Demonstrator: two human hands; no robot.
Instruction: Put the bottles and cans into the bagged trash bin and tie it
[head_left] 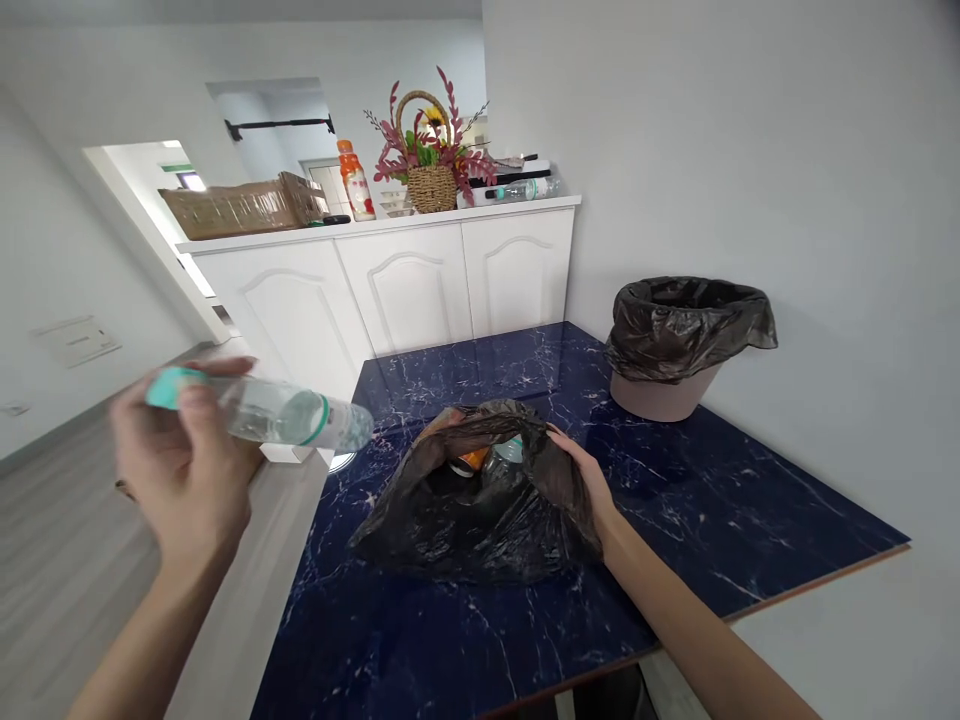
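Observation:
My left hand is closed round the teal-capped end of a clear plastic bottle, held nearly level at the left, off the table's edge. The hand is slightly blurred. On the dark blue marbled table lies a black plastic bag with its mouth open. Inside it show an orange item and a clear container with a teal rim. My right hand grips the right side of the bag's mouth, its fingers partly hidden by the plastic.
A pinkish bin lined with a black bag stands at the table's back right, near the wall. Behind, a white cabinet carries a cardboard box, an orange-capped bottle, a flower basket and a lying clear bottle.

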